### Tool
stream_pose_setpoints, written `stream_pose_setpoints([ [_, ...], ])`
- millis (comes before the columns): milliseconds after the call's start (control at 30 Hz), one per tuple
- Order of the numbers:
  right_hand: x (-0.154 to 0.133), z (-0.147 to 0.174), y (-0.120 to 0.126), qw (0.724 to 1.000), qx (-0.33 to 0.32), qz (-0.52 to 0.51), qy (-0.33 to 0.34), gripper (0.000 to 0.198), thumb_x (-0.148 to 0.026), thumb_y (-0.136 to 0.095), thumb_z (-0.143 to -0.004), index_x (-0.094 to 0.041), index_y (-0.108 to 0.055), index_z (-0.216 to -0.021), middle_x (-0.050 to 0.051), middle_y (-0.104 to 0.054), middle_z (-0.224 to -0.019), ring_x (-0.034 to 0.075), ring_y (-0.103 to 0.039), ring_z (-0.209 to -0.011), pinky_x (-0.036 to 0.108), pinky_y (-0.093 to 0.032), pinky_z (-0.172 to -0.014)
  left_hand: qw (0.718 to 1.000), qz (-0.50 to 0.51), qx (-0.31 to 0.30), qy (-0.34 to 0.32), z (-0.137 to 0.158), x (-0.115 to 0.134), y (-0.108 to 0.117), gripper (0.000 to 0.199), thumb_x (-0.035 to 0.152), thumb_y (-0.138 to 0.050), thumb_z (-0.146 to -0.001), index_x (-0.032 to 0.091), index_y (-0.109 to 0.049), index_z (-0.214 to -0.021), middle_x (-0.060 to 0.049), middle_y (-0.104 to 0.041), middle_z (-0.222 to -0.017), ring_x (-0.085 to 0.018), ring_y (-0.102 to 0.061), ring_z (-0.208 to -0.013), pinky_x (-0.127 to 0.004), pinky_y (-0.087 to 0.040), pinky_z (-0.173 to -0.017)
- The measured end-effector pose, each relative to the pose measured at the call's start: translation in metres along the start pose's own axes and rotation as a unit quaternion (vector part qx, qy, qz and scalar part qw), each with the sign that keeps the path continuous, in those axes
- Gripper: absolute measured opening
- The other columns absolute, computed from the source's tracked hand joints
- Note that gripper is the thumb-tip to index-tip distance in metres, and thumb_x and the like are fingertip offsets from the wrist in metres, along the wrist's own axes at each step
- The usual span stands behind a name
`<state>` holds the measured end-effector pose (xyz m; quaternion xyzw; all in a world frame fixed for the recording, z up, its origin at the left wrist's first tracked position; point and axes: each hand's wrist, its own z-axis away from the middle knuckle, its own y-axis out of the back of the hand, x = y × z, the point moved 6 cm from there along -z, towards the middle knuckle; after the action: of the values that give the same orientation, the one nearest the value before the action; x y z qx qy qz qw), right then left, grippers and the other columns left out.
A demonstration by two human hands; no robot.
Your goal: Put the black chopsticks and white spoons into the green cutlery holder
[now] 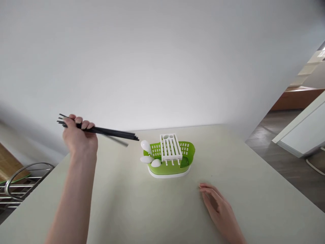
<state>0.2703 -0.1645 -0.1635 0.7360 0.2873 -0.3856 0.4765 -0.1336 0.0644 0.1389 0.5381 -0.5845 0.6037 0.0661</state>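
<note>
My left hand (80, 134) is raised over the left side of the table, its fingers wrapped around a bundle of black chopsticks (114, 133). Their long ends point right, toward the caddy, and one chopstick slants below the others. A green utensil caddy (165, 168) with a white base stands near the middle of the table. Several white spoons (146, 146) stick out of its left end. Across its middle sits a white slotted rack (170, 147) with small hooks at the front. My right hand (218, 208) rests at the lower right, holding nothing, fingers loosely curved and apart from the thumb.
The pale table (157, 206) meets a white wall (162, 67) behind the caddy. A metal wire rack (25, 183) stands beyond the left table edge. To the right lie a grey floor (276, 149) and a white panel (304, 125).
</note>
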Motion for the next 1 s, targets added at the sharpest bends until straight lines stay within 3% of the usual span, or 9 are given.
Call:
stream_pose_setpoints([
  [100,0.002,0.0,0.001,1.0,-0.003,0.001,0.004,0.033,-0.051,-0.052,-0.103,-0.028,-0.074,-0.102,0.01,-0.074,-0.128,0.025,-0.072,-0.115,0.034,-0.061,-0.093,0.999,-0.026,0.046,-0.002,0.005,0.015,0.036,0.037,0.033,-0.027,-0.117,0.02,-0.042,-0.085,0.012,-0.023,-0.057,-0.006,-0.014,-0.043,-0.02,-0.017,-0.039],
  [300,0.008,0.003,0.002,1.0,-0.012,0.006,0.002,0.029,-0.049,-0.054,-0.103,-0.028,-0.073,-0.106,0.009,-0.073,-0.129,0.025,-0.071,-0.116,0.035,-0.06,-0.096,0.995,-0.094,0.001,-0.032,0.052,0.017,0.071,0.057,0.062,-0.049,-0.104,0.021,-0.032,-0.068,0.009,-0.02,-0.057,-0.008,-0.012,-0.048,-0.023,-0.016,-0.041],
  [433,0.01,0.004,0.003,1.0,-0.015,0.006,-0.001,0.03,-0.049,-0.054,-0.103,-0.027,-0.074,-0.107,0.01,-0.073,-0.129,0.025,-0.071,-0.116,0.034,-0.06,-0.093,0.98,-0.171,-0.095,-0.031,0.083,0.001,0.074,0.066,0.052,-0.074,-0.092,0.021,-0.024,-0.061,0.009,-0.015,-0.056,-0.005,-0.011,-0.045,-0.024,-0.011,-0.042],
  [567,0.008,0.004,0.005,1.0,-0.011,0.012,-0.004,0.032,-0.051,-0.054,-0.102,-0.027,-0.074,-0.109,0.011,-0.073,-0.129,0.026,-0.071,-0.117,0.036,-0.061,-0.092,0.956,-0.228,-0.179,0.054,0.105,-0.027,0.077,0.06,0.046,-0.076,-0.09,0.022,-0.029,-0.062,0.009,-0.017,-0.057,-0.005,-0.014,-0.045,-0.025,-0.014,-0.043],
  [700,0.006,0.004,0.007,1.0,-0.016,0.019,-0.004,0.031,-0.05,-0.053,-0.103,-0.028,-0.074,-0.108,0.01,-0.073,-0.129,0.026,-0.07,-0.118,0.037,-0.06,-0.094,0.943,-0.243,-0.209,0.092,0.115,-0.041,0.077,0.058,0.044,-0.075,-0.09,0.022,-0.03,-0.061,0.008,-0.017,-0.057,-0.006,-0.015,-0.045,-0.025,-0.016,-0.042],
  [1000,0.002,0.002,0.01,1.0,-0.01,0.022,-0.001,0.033,-0.052,-0.052,-0.103,-0.027,-0.074,-0.103,0.011,-0.074,-0.125,0.027,-0.071,-0.115,0.038,-0.058,-0.097,0.928,-0.271,-0.234,0.101,0.12,-0.058,0.083,0.056,0.042,-0.068,-0.095,0.022,-0.027,-0.062,0.007,-0.017,-0.06,-0.007,-0.016,-0.048,-0.025,-0.018,-0.043],
])
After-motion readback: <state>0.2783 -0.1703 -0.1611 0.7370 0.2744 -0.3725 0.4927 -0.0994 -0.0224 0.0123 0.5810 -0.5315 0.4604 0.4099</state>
